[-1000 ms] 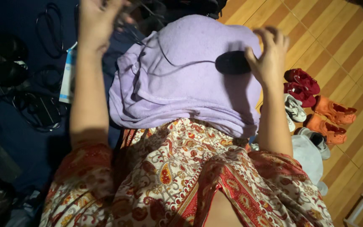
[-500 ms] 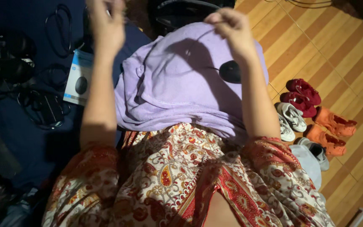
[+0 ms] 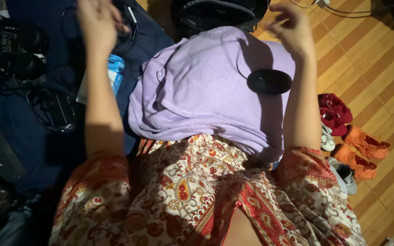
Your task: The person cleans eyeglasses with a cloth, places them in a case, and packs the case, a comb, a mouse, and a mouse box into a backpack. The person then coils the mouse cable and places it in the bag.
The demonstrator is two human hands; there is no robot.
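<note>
Your left hand (image 3: 97, 25) and right hand (image 3: 292, 32) are both raised with fingers loose, grasping nothing I can make out. The black computer mouse (image 3: 269, 81) lies on the lilac towel (image 3: 197, 91) over your lap. It looks light, rigid and smooth, so grip its sides; its thin cord would snag. No containers show.

Black oval mouse (image 3: 269, 81) w/ thin black cable lies flat on the lilac towel (image 3: 206, 91) — near the towel's right edge, roughly halfway down, cable curving up toward the top edge. Towel is soft, rumpled, draped over the lap w/ folds bunched along its left & bottom edges — top edge reaches a dark bag.
</note>
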